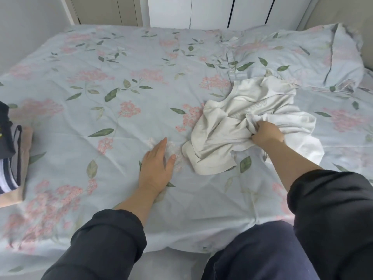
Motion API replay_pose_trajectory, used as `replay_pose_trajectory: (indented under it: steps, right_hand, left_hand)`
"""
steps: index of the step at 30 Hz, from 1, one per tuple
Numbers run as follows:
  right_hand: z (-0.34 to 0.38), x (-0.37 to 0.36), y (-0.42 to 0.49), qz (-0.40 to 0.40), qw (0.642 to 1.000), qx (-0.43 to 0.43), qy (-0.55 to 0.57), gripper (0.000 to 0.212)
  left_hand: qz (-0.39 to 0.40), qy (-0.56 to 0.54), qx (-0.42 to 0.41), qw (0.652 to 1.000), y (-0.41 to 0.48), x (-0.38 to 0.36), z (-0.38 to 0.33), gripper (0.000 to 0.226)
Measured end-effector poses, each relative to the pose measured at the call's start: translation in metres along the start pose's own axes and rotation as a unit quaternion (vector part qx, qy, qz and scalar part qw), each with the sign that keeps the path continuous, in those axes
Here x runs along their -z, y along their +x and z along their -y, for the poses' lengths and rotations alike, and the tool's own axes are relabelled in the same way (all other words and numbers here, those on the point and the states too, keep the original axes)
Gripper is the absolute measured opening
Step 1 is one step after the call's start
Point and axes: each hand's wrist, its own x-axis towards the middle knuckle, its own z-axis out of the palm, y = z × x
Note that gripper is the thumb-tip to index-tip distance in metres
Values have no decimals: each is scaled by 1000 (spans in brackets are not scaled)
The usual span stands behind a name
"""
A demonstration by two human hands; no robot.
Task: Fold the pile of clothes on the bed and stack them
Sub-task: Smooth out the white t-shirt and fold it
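- A crumpled off-white cotton garment (222, 126) is recorded right of centre in the frame, lying on the pale-blue floral bed sheet (101, 77). A whiter fold shows under it at the right; whether that is a separate piece cannot be told.
- A bunch of this fabric is gripped by the right hand (266, 134), with the fingers curled into the cloth.
- The left hand (157, 166) is laid flat on the sheet at lower centre, fingers straight and holding nothing, just beside the garment's lower edge.
- A stack of folded dark, striped and beige clothes (12, 150) is noted at the left edge of the frame, well apart from the garment.
- Step in hand, as judged: the garment is to be brought onto the open sheet and spread.
- Recommended: the garment is lifted and shaken out rather than dragged, so the sheet is not rucked. Collar and hem are located first, and the cloth is smoothed flat by the left hand before any fold is made.
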Motion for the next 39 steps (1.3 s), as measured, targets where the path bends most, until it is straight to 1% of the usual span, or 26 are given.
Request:
replay_pose_trajectory:
  steps: [1,2,4,6,7,9,10,12,14,16,18,19,21,22,24,26,28,30,31,32,34,35,36,37,38,39]
  right_hand:
    - [2,4,0,3,1000,-3,-10,37]
    - [5,6,-3,9,1000,-1,-22,33]
    - [17,8,-18,32,999,23,-30,35]
    - [35,1,-41,57,995,82,-30,38]
    - [45,-4,-53,64,991,117,-34,38]
    - [63,-17,-77,66,981,177,-36,35]
    - [70,-23,-88,63,978,197,-25,32]
    - [80,-29,-104,68,974,215,10,25]
    - [85,-28,-114,79,972,216,55,17]
    - [88,-22,-121,101,966,214,104,10]
    - [90,-16,-128,137,956,209,153,5]
    - [91,-13,-132,154,950,207,175,6]
    - [92,-6,-141,184,938,206,211,12]
    - [93,-3,-146,198,931,206,226,14]
    - [95,2,-158,225,916,209,259,18]
    - [101,8,-172,235,899,211,305,21]
    - [111,15,-187,235,879,212,355,17]
    - [125,23,-203,236,858,212,404,13]
    - [131,28,-209,242,840,208,440,10]
    - [137,34,-215,252,810,195,493,9]
    - [144,49,-224,260,737,150,606,12]
    - [145,56,-224,235,728,129,632,12]
    - [143,63,-224,186,758,121,613,10]
    - [137,68,-222,133,817,126,547,9]
    - [129,72,-220,104,882,143,438,14]
    - [119,75,-220,131,929,162,307,22]
  left_hand:
    - [3,-4,6,1000,1,0,1,56]
    - [7,-10,14,1000,2,-1,2,56]
    - [17,-19,28,999,5,-2,4,55]
    - [25,-33,46,998,7,-2,5,55]
    - [27,-55,65,996,8,-1,4,55]
    - [26,-129,131,983,12,3,1,55]
    - [25,-162,164,973,16,5,-1,56]
    - [42,-197,204,958,22,8,-7,57]
    - [70,-260,231,935,26,13,-17,60]
    - [108,-330,269,898,32,19,-31,66]
    - [139,-377,289,869,31,22,-44,63]
    - [150,-406,302,849,28,22,-49,55]
    - [164,-458,331,809,16,25,-57,25]
    - [168,-474,339,795,9,29,-58,23]
    - [173,-503,333,778,-5,46,-56,33]
    - [168,-521,306,779,-15,71,-49,37]
    - [151,-544,274,779,-23,102,-43,39]
    - [101,-559,245,786,-29,136,-41,37]
    - [53,-567,240,787,-30,154,-38,34]
    - [-6,-578,239,780,-32,170,-35,29]
    - [-133,-550,265,781,-33,203,-21,26]
    - [-184,-487,279,807,-34,219,-10,24]
    - [-209,-359,294,861,-36,232,0,24]
    - [-191,-222,319,901,-36,243,12,26]
    - [-172,-137,347,912,-38,251,17,25]
    - [-150,-66,347,923,-42,253,19,24]
